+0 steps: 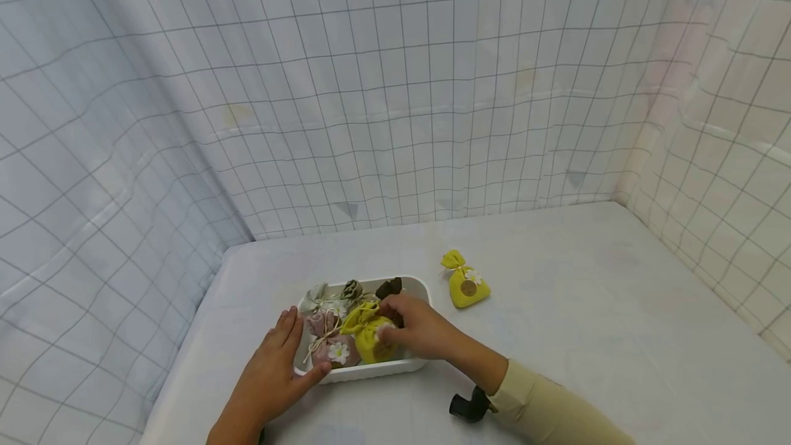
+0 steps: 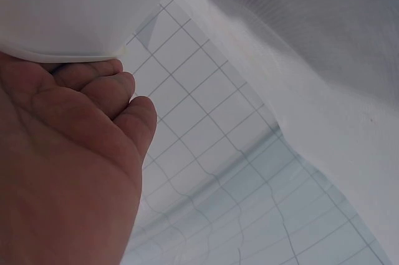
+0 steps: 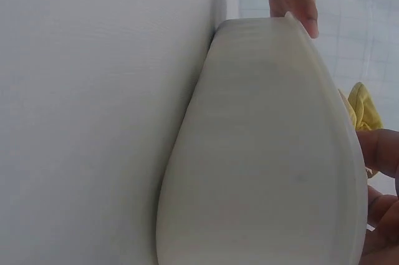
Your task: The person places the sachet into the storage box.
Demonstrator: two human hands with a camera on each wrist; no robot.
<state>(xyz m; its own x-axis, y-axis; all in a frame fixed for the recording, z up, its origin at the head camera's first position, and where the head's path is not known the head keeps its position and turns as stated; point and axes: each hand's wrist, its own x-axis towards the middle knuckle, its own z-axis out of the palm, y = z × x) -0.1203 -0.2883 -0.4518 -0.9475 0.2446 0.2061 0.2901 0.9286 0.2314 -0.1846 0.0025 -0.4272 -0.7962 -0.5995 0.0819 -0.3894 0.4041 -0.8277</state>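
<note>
A white tray (image 1: 346,378) holds several small drawstring pouches. My right hand (image 1: 420,327) reaches over its right side and pinches a yellow pouch (image 1: 368,345) between thumb and fingers, inside the tray. Left of it lies a pink pouch (image 1: 330,349) with a white flower. Behind these are a pale grey pouch (image 1: 316,294), an olive pouch (image 1: 352,290) and a dark brown pouch (image 1: 389,287), the last partly covered by my right hand. My left hand (image 1: 272,366) rests with fairly straight fingers against the tray's left rim; the left wrist view shows its fingers (image 2: 109,93) under the rim.
Another yellow pouch (image 1: 466,287) with a white flower lies on the white table (image 1: 556,280), right of the tray. A black object (image 1: 469,405) is by my right wrist. Checked curtains (image 1: 395,122) hang behind and at both sides.
</note>
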